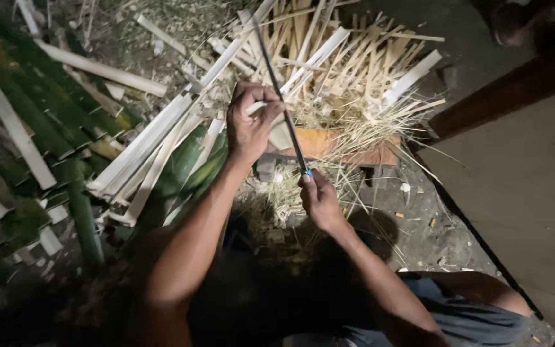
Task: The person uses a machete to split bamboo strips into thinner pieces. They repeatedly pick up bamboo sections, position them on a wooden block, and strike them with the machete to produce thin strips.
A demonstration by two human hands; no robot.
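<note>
My left hand is closed around a pale split bamboo strip that points away from me toward the heap ahead. My right hand grips the handle of a long dark knife, a blue band showing where blade meets handle. The blade runs up and away, crossing the strip right beside my left fingers. Below both hands lies a mound of thin bamboo shavings.
A heap of pale bamboo strips lies ahead. Green bamboo pieces and long split slats cover the ground to the left. An orange block sits under the shavings. A brown board stands on the right.
</note>
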